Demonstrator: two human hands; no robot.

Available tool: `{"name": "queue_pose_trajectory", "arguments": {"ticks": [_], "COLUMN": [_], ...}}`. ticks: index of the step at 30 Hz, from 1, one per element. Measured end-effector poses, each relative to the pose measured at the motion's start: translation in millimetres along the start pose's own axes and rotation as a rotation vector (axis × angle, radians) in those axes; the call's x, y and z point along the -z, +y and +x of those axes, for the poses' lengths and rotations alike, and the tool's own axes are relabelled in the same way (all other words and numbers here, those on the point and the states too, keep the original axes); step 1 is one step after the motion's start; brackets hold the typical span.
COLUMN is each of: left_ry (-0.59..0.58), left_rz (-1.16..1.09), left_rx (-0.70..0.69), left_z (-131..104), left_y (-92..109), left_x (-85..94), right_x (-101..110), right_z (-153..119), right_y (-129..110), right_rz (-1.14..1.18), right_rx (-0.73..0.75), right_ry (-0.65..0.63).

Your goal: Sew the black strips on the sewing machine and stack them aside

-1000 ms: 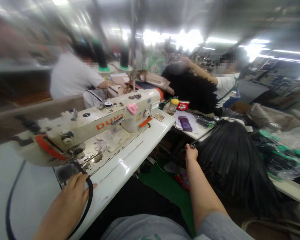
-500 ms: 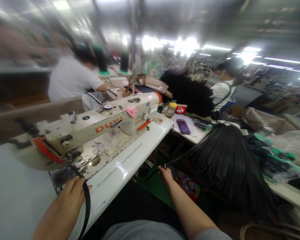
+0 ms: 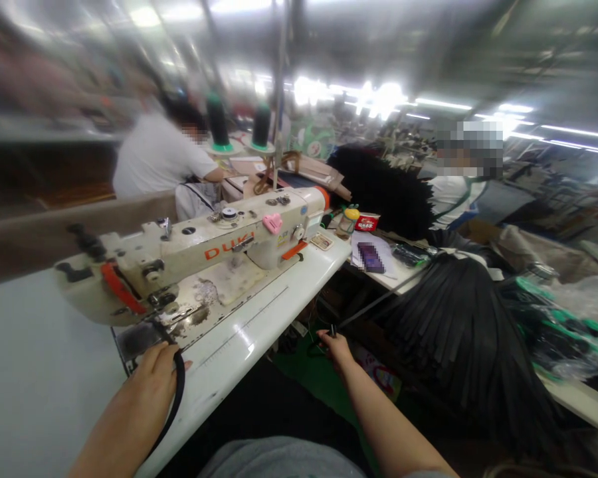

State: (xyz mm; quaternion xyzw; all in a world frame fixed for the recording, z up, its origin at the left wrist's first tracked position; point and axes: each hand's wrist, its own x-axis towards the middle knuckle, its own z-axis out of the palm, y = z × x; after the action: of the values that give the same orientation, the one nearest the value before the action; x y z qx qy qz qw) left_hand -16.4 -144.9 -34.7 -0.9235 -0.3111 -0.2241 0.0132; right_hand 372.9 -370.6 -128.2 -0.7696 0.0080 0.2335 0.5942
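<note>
A white sewing machine (image 3: pixel 259 245) with orange lettering stands on the white table. By its needle end, my left hand (image 3: pixel 142 398) rests on the tabletop, fingers together on a narrow black strip (image 3: pixel 180 378). The strip runs from under the presser area, past my fingertips, and curves down over the table's near edge. Off the table's front edge, my right hand (image 3: pixel 336 348) is closed on another part of a black strip, an end of which sticks up between the fingers. A large bundle of black strips (image 3: pixel 458 325) hangs to its right.
Beyond the machine are a phone (image 3: pixel 371 257) on paper, a jar with a yellow lid (image 3: pixel 349 219) and a red packet (image 3: pixel 367 222). Thread cones (image 3: pixel 217 123) stand behind. One person (image 3: pixel 154 156) sits at the left back; another (image 3: pixel 453 192) is at the right.
The view has turned slightly left, so things sit further right. My left hand stays by the needle end. The right hand remains closed, with a dark loop now showing beside it.
</note>
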Motion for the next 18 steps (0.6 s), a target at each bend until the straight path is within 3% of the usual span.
{"name": "queue_pose_trajectory", "arguments": {"ticks": [8, 18], "left_ry": [-0.094, -0.114], "left_rz": [0.006, -0.012], "left_rx": [0.01, 0.061], "left_z": [-2, 0], "left_y": [5, 9], "left_x": [5.1, 5.8], "right_x": [23, -4], "right_z": [27, -2], "right_y": [-47, -68], "right_rz": [0.086, -0.001], "right_rx": [0.18, 0.37], "right_ry": [0.139, 0.071]}}
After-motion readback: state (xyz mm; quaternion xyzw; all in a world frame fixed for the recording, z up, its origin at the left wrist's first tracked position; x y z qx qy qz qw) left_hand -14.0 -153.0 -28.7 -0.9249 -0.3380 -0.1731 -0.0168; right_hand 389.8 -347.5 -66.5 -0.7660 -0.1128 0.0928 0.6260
